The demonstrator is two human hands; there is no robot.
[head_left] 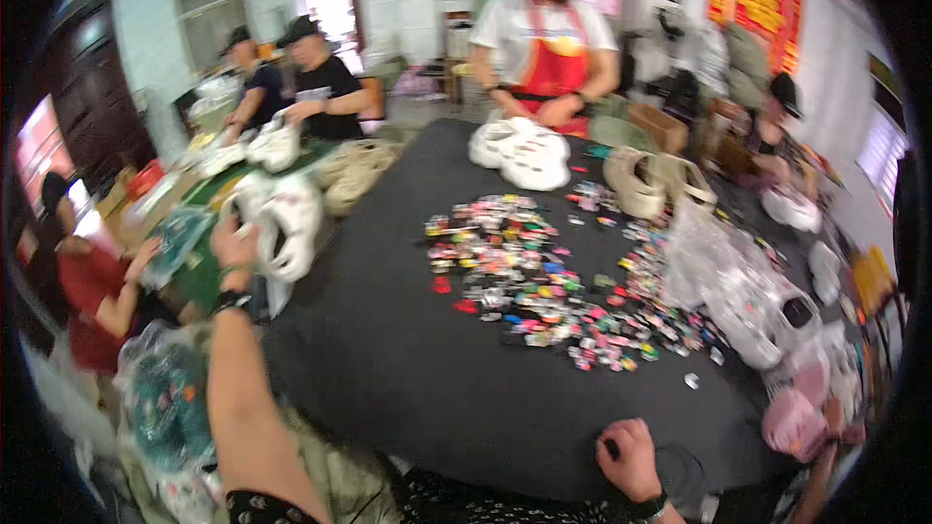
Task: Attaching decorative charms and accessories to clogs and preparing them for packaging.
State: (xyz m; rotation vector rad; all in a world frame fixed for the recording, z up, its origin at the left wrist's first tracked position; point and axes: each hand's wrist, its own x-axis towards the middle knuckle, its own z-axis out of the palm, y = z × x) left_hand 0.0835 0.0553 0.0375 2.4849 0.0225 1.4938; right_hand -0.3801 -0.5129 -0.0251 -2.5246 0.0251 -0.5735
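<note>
My left arm reaches far out to the left edge of the black table. There my left hand [233, 245] is closed at the side of a pair of white clogs [291, 218], seemingly gripping them; motion blur softens the fingers. Down at the table's near edge, my right hand [629, 461] has its fingers curled in toward the thumb. Whether anything small sits inside that curl is hidden. A wide heap of small colourful shoe charms [495, 252] spreads over the middle of the table, beyond my right hand.
Across the black table [388, 359], a person in a red apron [558, 68] handles white clogs [524, 155]. Beige clogs [641, 180] and clear plastic bags [728, 281] lie on the right. Bagged green clogs [170, 408] are at the lower left. Other people work at the left and right.
</note>
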